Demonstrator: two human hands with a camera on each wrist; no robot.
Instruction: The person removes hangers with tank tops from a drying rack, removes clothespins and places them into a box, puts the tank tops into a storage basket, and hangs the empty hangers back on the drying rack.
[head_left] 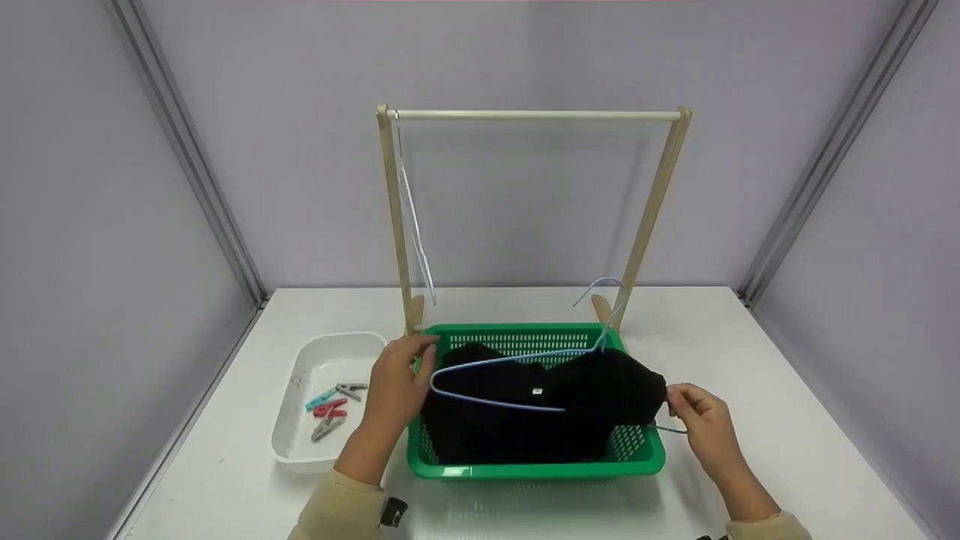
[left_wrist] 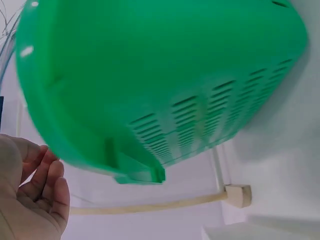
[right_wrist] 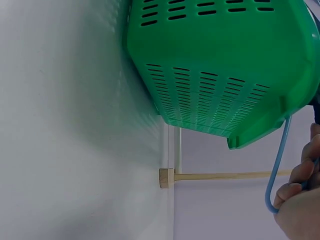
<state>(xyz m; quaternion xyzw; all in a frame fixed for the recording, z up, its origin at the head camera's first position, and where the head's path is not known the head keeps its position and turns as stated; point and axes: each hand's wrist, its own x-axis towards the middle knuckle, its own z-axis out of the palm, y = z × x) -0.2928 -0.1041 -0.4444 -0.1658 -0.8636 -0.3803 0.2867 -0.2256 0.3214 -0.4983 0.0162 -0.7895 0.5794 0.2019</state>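
A black shirt (head_left: 517, 435) with a small white label lies bunched in a green basket (head_left: 536, 471). A light-blue hanger (head_left: 495, 361) lies across it, its left end bare on top and its middle covered by cloth; the hook points up and back. My right hand (head_left: 709, 427) pinches the shirt's right edge, with the hanger's blue wire (right_wrist: 278, 167) passing beside the fingers in the right wrist view. At the basket's left rim, my left hand (head_left: 397, 379) has bent fingers near the hanger's left end, thumb and forefinger apart, nothing visible between them.
A wooden rack (head_left: 536, 115) stands behind the basket, with a white hanger (head_left: 417, 225) hanging at its left end. To the left is a white tray (head_left: 289, 420) holding several clothespins (head_left: 328, 409). Grey panels enclose the white table (head_left: 780, 457) at the back and sides.
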